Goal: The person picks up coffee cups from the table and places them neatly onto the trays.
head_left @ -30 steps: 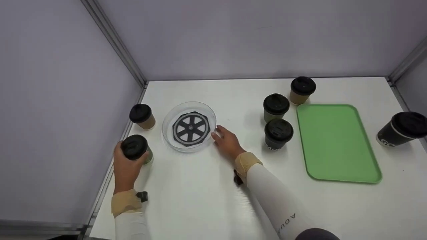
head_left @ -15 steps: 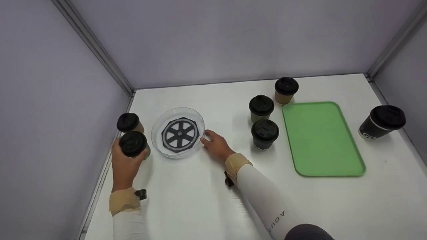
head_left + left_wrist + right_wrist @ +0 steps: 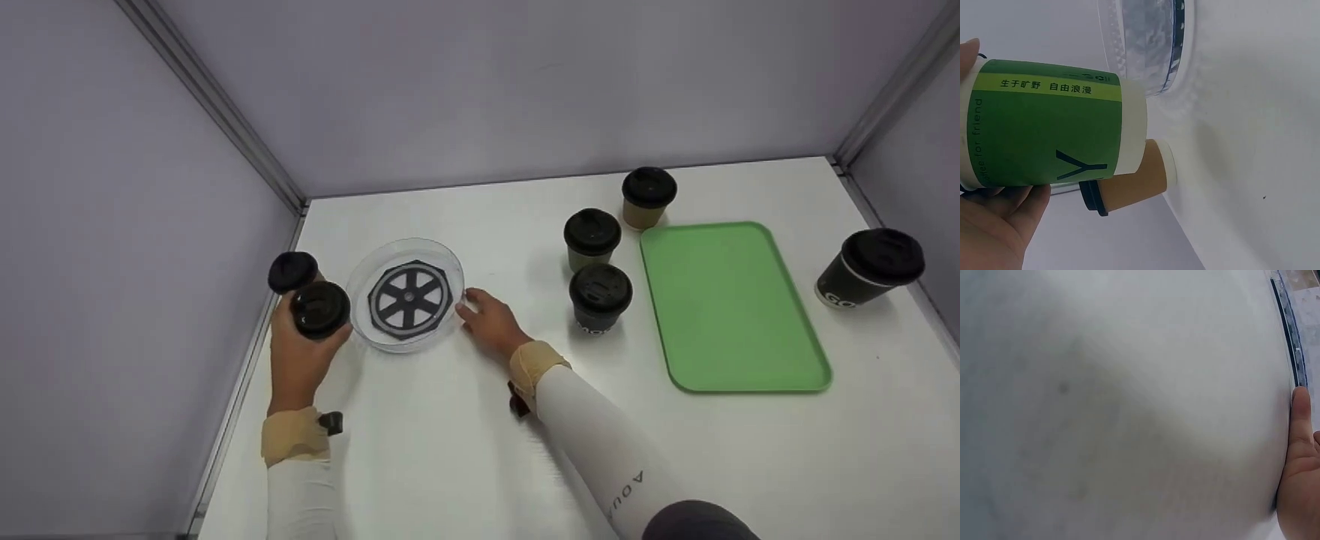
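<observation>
My left hand (image 3: 304,360) grips a green paper coffee cup (image 3: 1044,126) with a black lid, fingers and thumb wrapped round its sides. In the left wrist view this cup is held off the table. Just behind it stands a brown paper cup (image 3: 1134,183) with a black lid, partly covered by the held cup in the head view. Right of the held cup lies a clear round dish (image 3: 360,330) with a black six-spoked wheel shape in its middle. My right hand (image 3: 491,324) touches the dish's right wall, its thumb extended against the side.
A green tray (image 3: 739,315) lies to the right. Left of it stand a dark lidded cup (image 3: 598,304), a greenish one (image 3: 589,244) and a brown one (image 3: 646,202). A taller black cup (image 3: 862,274) is at the far right. Grey panels wall the table's back and sides.
My left hand has lifted the green cup and brought it rightward, closer to the dish. My right hand stays at the dish's edge. The head view has shifted somewhat.
</observation>
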Demonstrator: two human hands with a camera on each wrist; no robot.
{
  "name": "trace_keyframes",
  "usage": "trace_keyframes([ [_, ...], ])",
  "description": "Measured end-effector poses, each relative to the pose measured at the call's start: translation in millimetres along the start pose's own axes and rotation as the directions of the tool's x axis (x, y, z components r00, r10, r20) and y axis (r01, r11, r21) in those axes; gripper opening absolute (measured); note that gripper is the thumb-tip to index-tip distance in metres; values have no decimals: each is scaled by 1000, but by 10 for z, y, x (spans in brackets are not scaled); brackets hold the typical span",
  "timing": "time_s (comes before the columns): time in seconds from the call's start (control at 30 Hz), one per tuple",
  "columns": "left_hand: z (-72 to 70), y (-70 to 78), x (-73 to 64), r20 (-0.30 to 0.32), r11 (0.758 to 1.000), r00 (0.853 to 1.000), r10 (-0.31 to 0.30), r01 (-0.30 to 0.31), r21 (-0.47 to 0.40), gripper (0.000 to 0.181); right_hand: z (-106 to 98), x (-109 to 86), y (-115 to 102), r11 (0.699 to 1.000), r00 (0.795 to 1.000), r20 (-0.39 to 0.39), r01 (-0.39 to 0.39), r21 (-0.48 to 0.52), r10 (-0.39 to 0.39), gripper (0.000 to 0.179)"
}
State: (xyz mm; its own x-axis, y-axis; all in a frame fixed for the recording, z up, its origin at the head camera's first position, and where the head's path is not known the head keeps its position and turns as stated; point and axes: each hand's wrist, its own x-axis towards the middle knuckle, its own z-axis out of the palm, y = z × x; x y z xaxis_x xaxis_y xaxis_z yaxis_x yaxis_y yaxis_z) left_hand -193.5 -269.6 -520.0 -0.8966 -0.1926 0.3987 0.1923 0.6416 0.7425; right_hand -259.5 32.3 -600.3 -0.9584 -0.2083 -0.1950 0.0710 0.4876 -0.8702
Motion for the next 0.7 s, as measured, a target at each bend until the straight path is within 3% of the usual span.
trace_keyframes([
  [0.17,-22,87,54,13,1000,1000,23,-23,20,89,-14,12,0,1000,1000,-14,3,-14,-3,55],
  [0.3,-10,124,69,43,1000,999,-11,10,16,94,-14,17,-9,1000,1000,-6,13,-10,-13,55],
  [0.53,67,130,35,108,995,992,-64,72,-75,98,-8,6,-9,1000,1000,-2,13,-16,-13,54],
  [0.7,108,148,11,142,989,988,-59,77,-123,97,1,1,-11,1000,1000,-6,11,-13,-11,53],
])
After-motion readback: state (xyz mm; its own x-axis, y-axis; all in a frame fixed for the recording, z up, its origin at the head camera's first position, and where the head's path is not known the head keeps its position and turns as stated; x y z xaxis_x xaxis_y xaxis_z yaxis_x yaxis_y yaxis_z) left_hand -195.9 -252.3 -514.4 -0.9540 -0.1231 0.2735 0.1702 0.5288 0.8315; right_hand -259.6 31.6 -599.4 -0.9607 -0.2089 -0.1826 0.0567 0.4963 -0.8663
